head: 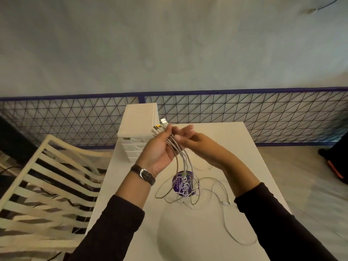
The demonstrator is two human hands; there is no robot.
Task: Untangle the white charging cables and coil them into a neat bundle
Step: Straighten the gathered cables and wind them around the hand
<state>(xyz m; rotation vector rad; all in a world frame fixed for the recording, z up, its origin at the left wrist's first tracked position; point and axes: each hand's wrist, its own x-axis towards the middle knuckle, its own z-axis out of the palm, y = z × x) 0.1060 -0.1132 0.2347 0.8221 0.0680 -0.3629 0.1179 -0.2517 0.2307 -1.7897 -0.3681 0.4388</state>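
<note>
Several white charging cables (185, 162) hang in long loops from my raised hands down to the white table (250, 147). My left hand (160, 147) grips the gathered strands just below their USB plugs (160, 126), which stick out above the fingers. My right hand (190, 137) is right beside it, fingers curled and pinching the same strands. Loose cable ends (226, 202) trail over the table to the right and toward the front edge.
A white mini drawer unit (137, 132) stands at the table's far left corner, just behind my hands. A round purple sticker (177, 182) lies under the loops. A cream slatted chair (47, 185) stands left of the table. A wire-mesh railing (263, 113) runs behind.
</note>
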